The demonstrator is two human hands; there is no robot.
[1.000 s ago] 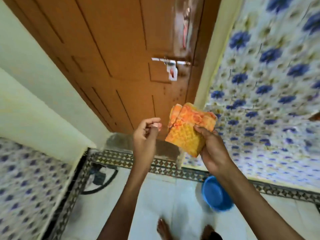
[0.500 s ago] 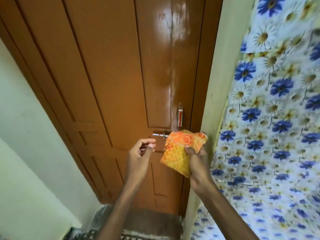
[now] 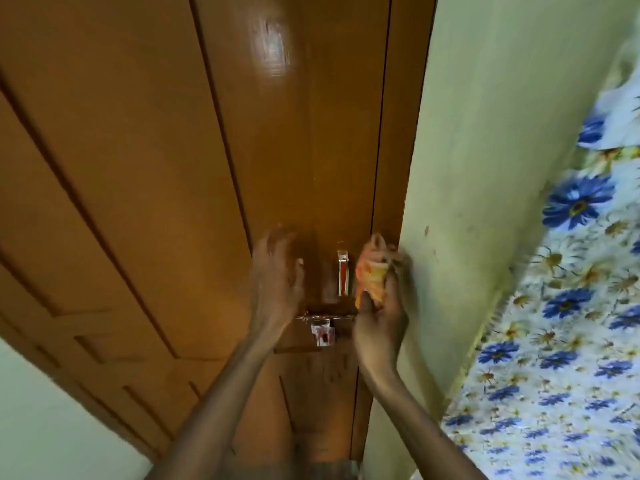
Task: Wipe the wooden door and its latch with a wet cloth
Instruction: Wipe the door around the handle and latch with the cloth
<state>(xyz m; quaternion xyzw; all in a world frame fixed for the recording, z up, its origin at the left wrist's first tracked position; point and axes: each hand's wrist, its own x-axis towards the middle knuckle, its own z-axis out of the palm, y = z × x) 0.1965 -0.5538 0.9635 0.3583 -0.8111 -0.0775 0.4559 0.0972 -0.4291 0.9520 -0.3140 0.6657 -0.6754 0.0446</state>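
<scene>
Glossy orange-brown panelled wooden door (image 3: 180,174) fills most of the view, shut against a pale green painted jamb (image 3: 460,202), with a wall of white tiles printed with blue flowers (image 3: 568,327) running off to the right. Next in size come the person's two bare forearms, reaching up from the bottom edge. The left hand (image 3: 277,282) is spread open and empty, its palm close to or resting on the door panel; contact cannot be told through the blur. The right hand (image 3: 379,327) is closed around a bunched orange-and-yellow waffle-weave cloth (image 3: 372,275), pushed up near the seam where door meets jamb. The silver metal sliding latch (image 3: 323,320) sits between the two wrists, low and to the left of the cloth, its long axis running level across the door and its bolt pointing right toward the jamb. A small upright silver-and-red fitting (image 3: 343,271) stands just beside the cloth. The right hand is the nearer one, so reaching the latch likely means a short drop down and leftward.
</scene>
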